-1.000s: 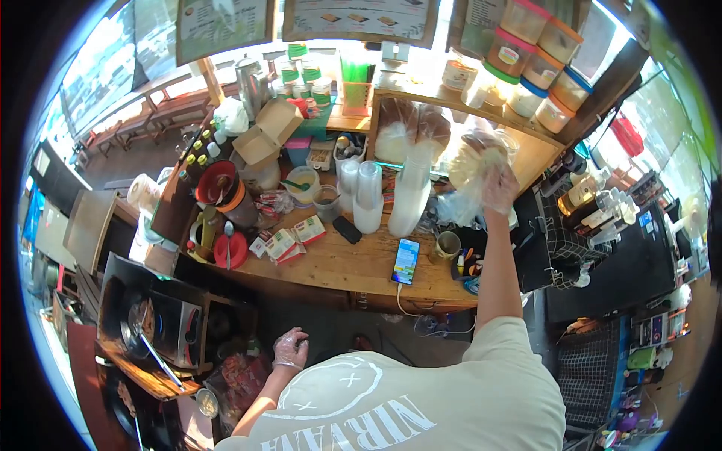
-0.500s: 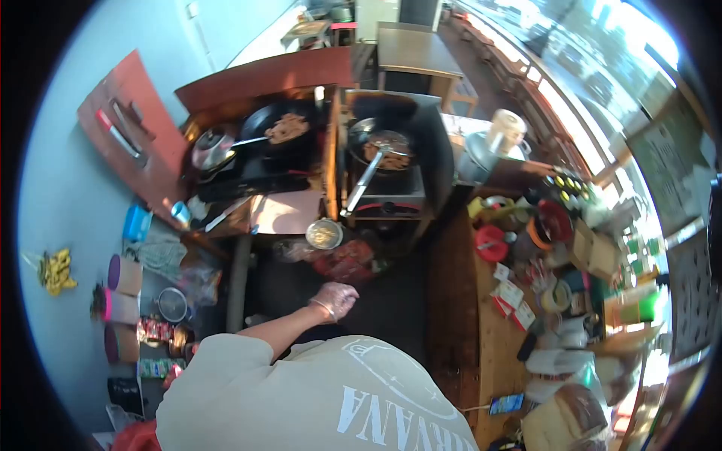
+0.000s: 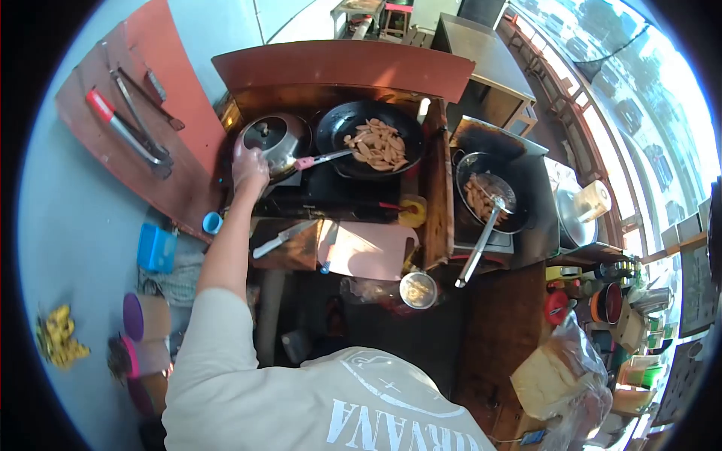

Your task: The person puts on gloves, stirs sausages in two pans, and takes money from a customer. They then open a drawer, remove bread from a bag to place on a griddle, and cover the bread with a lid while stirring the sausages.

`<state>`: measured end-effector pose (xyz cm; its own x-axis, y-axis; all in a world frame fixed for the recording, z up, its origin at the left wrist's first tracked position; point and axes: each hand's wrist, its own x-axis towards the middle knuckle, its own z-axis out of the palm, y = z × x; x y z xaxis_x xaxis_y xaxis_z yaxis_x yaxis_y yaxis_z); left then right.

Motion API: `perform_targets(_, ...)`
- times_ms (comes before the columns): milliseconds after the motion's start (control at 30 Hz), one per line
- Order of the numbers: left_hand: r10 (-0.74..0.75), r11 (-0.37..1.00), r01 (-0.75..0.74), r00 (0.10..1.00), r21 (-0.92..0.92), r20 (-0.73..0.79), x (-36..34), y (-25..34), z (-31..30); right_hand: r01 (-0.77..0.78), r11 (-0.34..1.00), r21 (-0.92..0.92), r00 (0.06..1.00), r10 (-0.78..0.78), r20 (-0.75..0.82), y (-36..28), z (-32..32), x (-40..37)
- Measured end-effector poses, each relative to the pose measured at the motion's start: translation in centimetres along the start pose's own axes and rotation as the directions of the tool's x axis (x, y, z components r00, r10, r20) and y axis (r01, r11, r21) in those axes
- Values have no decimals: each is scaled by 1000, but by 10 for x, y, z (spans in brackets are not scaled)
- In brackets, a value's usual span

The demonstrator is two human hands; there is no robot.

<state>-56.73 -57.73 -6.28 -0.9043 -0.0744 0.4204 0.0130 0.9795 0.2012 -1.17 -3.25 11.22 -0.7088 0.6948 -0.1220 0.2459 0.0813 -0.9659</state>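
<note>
My left hand (image 3: 251, 170), in a clear plastic glove, reaches to the near left side of a lidded pan (image 3: 265, 137). Its fingers look curled at the rim; what they grip is hidden. To the right of the hand lies the pink handle of a metal utensil (image 3: 304, 162), whose far end rests in a black wok (image 3: 340, 135) with cooked light-brown strips of food (image 3: 378, 145). My right hand is out of sight.
Below the stove are a knife (image 3: 282, 239), a pink cutting board (image 3: 368, 249) and a bowl (image 3: 418, 290). A second wok (image 3: 481, 169) at right holds food and a long-handled ladle (image 3: 483, 242). Tongs (image 3: 124, 128) hang on the red panel at left.
My left hand has moved from in front of my body forward and left to the lidded pan. The view has shifted, so the stove appears larger and farther right.
</note>
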Motion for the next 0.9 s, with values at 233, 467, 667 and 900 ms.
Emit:
perform_targets(233, 44, 967, -127, 937, 222, 347, 135, -6, 59, -83, 996, 36, 995, 80, 67, -36, 65, -2)
perform_targets(467, 37, 987, -76, 965, 145, 258, 183, -53, 100, -85, 992, 95, 985, 69, 158, -39, 66, -20)
perform_targets(667, 87, 983, -117, 976, 143, 197, 210, -26, 15, -110, 980, 163, 983, 131, -126, -52, 97, -26)
perform_targets(900, 551, 832, -547, 834, -95, 30, 217, 86, -16, -24, 994, 106, 962, 52, -270, -51, 107, -40)
